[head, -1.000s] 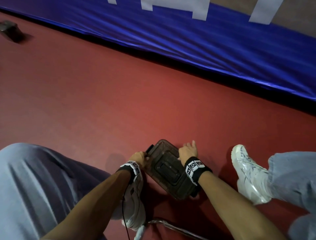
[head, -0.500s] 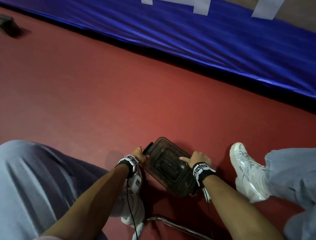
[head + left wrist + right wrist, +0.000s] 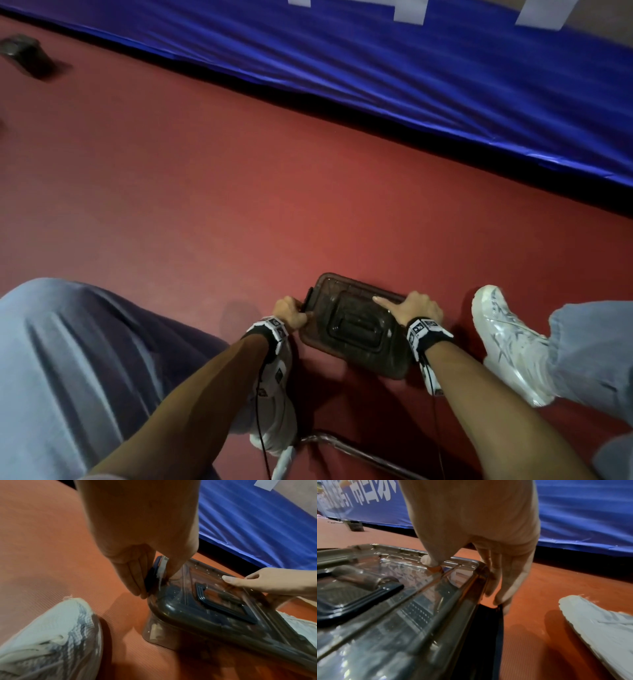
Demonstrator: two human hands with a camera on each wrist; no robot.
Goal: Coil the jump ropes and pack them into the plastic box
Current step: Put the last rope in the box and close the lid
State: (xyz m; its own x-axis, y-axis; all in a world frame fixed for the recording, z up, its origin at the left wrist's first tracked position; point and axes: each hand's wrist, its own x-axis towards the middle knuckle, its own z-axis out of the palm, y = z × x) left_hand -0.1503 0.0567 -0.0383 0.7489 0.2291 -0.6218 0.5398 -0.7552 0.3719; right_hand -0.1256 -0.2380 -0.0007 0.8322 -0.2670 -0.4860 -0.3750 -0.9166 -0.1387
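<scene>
Now the right hand [image 3: 418, 307] has slid off the lid's [image 3: 356, 327] far edge to the box's right end, thumb pressed on the clear lid and fingers [image 3: 500, 588] reaching down to the dark clip [image 3: 489, 628] there, while the left hand [image 3: 291, 308] pinches the other dark latch [image 3: 152, 574], so the jump ropes look packed and only the fastening remains. Closed, the plastic box [image 3: 214, 626] sits on red ribbed matting [image 3: 205, 188] between two white sneakers [image 3: 507, 339], a chair's metal frame [image 3: 359, 455] nearest, a small dark object [image 3: 25, 54] far left, blue padded barrier [image 3: 445, 85] beyond.
</scene>
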